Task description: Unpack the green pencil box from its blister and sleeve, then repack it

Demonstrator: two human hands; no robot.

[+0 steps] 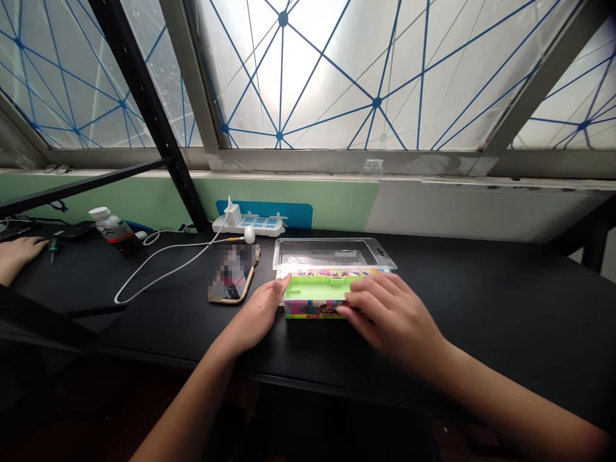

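A bright green pencil box (312, 288) with colourful printed sides rests on the black desk in front of me. My left hand (260, 314) grips its left end, the thumb up along the side; the other fingers are mostly hidden. At the right end, my right hand (389, 311) has its fingers curled over the rim and the thumb against the front wall. That hand covers the box's right part. Just behind the box lies a clear plastic blister package (332, 252), with a strip of printed card showing below it.
Left of the box is a phone (233, 274) in a tan-edged case. A white cable (158, 256) loops from the power strip (255, 223). Farther left stand a tilted white-capped bottle (115, 228), a green-handled tool (53, 246) and another person's hand (24, 253). A black metal frame (149, 102) rises there.
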